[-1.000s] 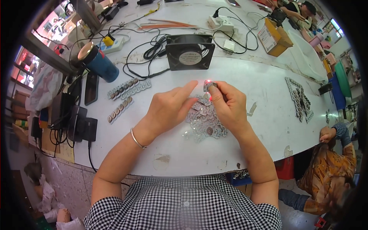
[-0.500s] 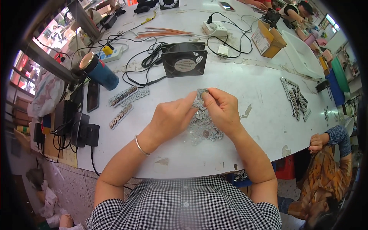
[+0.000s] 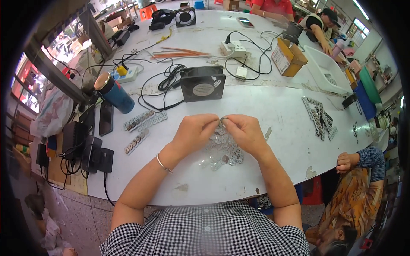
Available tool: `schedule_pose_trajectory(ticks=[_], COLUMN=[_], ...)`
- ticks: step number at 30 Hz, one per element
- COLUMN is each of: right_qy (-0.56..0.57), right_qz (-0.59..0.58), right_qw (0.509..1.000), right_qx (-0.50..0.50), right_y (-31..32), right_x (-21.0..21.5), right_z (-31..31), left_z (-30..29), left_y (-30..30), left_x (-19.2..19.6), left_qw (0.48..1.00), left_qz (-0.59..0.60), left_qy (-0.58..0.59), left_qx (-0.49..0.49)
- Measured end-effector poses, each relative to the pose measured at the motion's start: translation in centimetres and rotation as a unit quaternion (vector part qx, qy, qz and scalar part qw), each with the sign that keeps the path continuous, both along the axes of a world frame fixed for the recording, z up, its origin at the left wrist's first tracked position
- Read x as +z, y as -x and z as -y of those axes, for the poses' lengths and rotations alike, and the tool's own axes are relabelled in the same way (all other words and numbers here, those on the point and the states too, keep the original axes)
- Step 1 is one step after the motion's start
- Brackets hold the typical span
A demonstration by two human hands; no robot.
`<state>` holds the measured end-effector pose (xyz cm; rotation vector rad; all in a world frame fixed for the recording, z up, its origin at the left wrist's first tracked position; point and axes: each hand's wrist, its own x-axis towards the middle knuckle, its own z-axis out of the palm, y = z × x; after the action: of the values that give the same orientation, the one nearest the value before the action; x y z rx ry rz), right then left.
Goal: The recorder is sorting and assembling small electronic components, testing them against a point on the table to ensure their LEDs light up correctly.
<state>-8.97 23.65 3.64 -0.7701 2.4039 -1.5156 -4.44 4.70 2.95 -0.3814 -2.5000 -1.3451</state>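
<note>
My left hand (image 3: pixel 194 131) and my right hand (image 3: pixel 247 133) meet above the middle of the table, both closed in a pinch. A small grey metal piece (image 3: pixel 222 121) shows between the right thumb and finger, mostly hidden by the fingertips. The left fingertips press together right beside it; what they hold, if anything, is hidden. Under and between the hands lies a loose pile of small grey metal parts (image 3: pixel 230 150), some with round brown centres. Clear plastic bits (image 3: pixel 210 163) lie at its near left edge.
Rows of similar parts (image 3: pixel 137 141) lie at left, with another group (image 3: pixel 318 117) at right. A black fan (image 3: pixel 202 89) stands beyond my hands. A blue tumbler (image 3: pixel 117 94), a phone (image 3: pixel 106 118) and black adapters (image 3: pixel 77 136) flank the left. A co-worker's hand (image 3: pixel 347 162) rests at the right edge.
The view has tilted up, so the table sits lower in it. My fingertips have come together, and the grey piece that showed plainly at my right fingers is now mostly covered.
</note>
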Motion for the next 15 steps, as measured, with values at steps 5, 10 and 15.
schedule_pose_trajectory(ticks=[5, 10, 15], right_qy=[0.07, 0.078, 0.09], right_qz=[-0.043, -0.055, -0.038], right_qw=[0.993, 0.995, 0.995], right_qx=[-0.085, -0.027, -0.005], right_y=[0.6, 0.1, 0.0], right_x=[0.1, -0.3, -0.4], right_z=[-0.5, 0.3, 0.5], left_z=[0.6, 0.7, 0.4], left_y=[1.0, 1.2, 1.6], left_x=[0.4, 2.8, 2.2], left_qw=[0.997, 0.996, 0.996], left_qz=[0.067, 0.051, -0.004], left_qy=[0.024, 0.008, 0.006], left_qx=[-0.031, -0.076, -0.093])
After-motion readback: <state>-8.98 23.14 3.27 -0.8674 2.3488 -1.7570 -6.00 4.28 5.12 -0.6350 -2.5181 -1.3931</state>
